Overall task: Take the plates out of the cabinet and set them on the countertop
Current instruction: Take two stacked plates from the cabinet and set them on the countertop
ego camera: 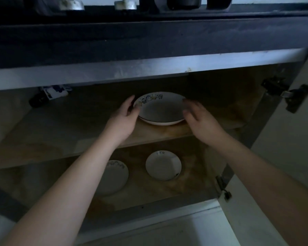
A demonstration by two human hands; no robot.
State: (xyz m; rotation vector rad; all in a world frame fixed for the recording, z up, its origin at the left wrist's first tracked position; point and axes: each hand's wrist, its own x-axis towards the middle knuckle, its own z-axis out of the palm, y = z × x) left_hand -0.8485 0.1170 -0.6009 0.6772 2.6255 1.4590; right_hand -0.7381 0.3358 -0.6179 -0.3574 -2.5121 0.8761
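Two deep white plates (160,110) with a cartoon pattern on the far rim are stacked on the upper shelf (60,125) of the open cabinet. My left hand (123,118) is at the stack's left rim, fingers fairly straight and thumb against the edge. My right hand (197,118) is blurred, fingers spread, just at the right rim; I cannot tell whether it touches. On the lower shelf lie two more white plates: one (163,165) in plain sight, the other (116,176) partly hidden behind my left forearm.
The dark countertop (149,34) runs above the cabinet, with metal items along its back edge. A dark bottle with a blue-and-white label (48,95) lies at the upper shelf's back left. The cabinet door (300,139) hangs open on the right, on hinges (292,96).
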